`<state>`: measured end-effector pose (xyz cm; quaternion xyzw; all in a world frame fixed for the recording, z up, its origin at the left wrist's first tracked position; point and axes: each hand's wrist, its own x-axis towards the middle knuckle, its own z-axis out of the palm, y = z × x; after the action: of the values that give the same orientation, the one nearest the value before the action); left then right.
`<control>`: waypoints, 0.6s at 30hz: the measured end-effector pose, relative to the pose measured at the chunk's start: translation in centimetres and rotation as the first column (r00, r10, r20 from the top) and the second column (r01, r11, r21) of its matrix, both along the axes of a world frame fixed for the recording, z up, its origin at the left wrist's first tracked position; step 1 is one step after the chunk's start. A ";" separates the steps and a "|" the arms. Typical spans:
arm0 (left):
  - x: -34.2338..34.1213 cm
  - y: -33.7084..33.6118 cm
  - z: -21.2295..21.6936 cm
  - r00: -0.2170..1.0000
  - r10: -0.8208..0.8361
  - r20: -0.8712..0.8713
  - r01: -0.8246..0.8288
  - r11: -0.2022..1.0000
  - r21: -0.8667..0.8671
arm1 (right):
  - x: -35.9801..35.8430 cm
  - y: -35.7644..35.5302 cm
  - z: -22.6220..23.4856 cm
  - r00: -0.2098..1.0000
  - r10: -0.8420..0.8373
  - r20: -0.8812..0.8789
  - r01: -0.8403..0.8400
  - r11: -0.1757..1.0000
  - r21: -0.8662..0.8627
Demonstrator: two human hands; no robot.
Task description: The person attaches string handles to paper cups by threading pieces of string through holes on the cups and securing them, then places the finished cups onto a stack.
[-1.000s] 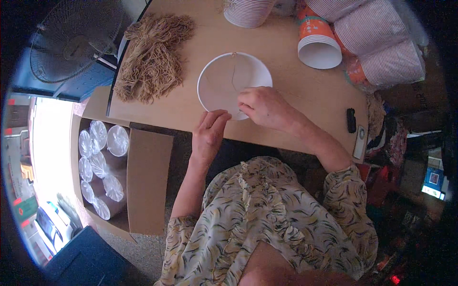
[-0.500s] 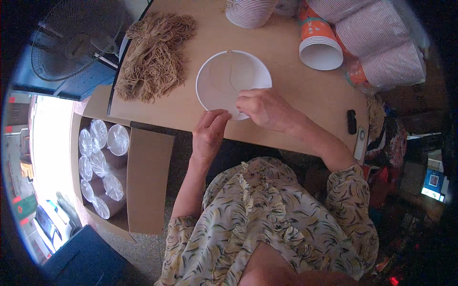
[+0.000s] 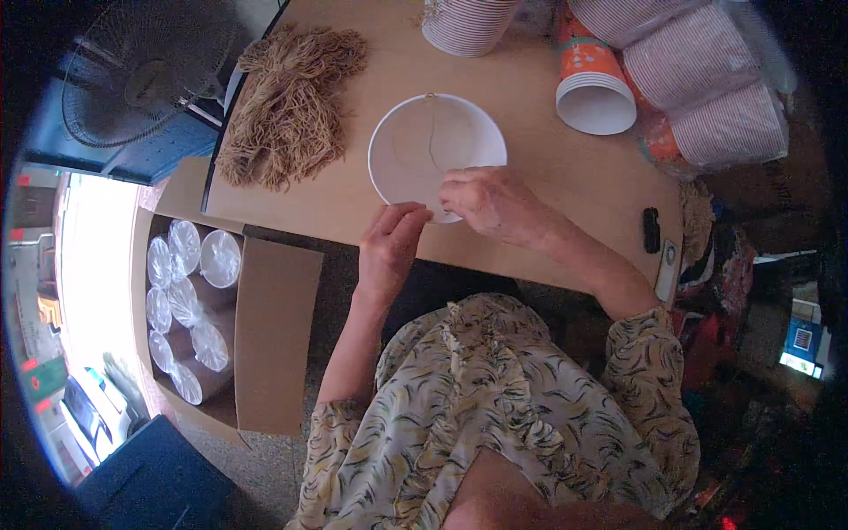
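A white paper bucket (image 3: 396, 146) stands at the near edge of the table, its open mouth facing up. From the far rim a thin tan string (image 3: 432, 132) hangs across the inside toward my right hand (image 3: 496, 205). That hand reaches over the near right of the mouth, its fingers pinched together on the string's lower end. My left hand (image 3: 390, 243) is closed at the near rim, thumb and fingers pinching the edge. The fingertips of both hands are close together, and what lies right between them is too small to make out.
A heap of tan strings (image 3: 287, 110) lies on the table (image 3: 521, 97) at left. Stacked paper cups (image 3: 468, 25), orange cups (image 3: 594, 93) and wrapped cup stacks (image 3: 720, 97) stand at the back. Left below, a cardboard box (image 3: 278, 336) holds several bagged cups (image 3: 184, 300); a fan (image 3: 146, 84) is beyond.
Both hands keep nearly the same pinching pose at the near rim. The whole view has shifted slightly, and the string still runs from the far rim to my right hand.
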<state>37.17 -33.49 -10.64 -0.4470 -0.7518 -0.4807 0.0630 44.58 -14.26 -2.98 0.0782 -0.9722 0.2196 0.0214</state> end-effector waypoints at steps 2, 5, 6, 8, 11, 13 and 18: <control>-0.1 -0.1 -0.2 1.000 -0.009 0.000 0.009 1.000 0.016 | -0.2 0.1 0.0 0.999 0.001 -0.038 -0.003 0.999 -0.032; 0.0 0.0 0.1 1.000 -0.017 0.009 0.017 1.000 0.009 | -0.2 0.2 0.0 0.999 -0.001 -0.048 -0.001 0.999 -0.035; 0.0 0.0 0.1 1.000 -0.016 0.009 0.016 1.000 0.009 | -0.2 0.3 -0.1 0.999 -0.001 -0.048 -0.001 0.999 -0.035; 0.1 0.0 0.0 0.998 -0.017 0.064 0.015 1.000 0.024 | -0.3 0.4 -0.5 0.998 0.028 -0.060 -0.032 0.998 -0.055; 0.0 0.1 0.2 0.999 -0.024 0.039 0.023 0.999 0.022 | -0.2 0.7 -0.4 0.990 0.042 -0.136 -0.048 0.998 -0.040; 0.0 0.0 0.2 0.999 -0.018 0.033 0.018 1.000 0.016 | -0.1 0.7 -0.5 0.988 0.051 -0.146 -0.056 0.998 -0.032; 0.1 -0.1 0.5 0.999 -0.022 0.038 0.022 1.000 -0.004 | 0.1 0.5 -0.5 0.982 0.102 -0.162 -0.102 0.995 0.009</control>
<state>37.30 -33.55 -10.16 -0.4461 -0.7488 -0.4883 0.0423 44.70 -13.77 -3.48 0.1454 -0.9621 0.2129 0.0891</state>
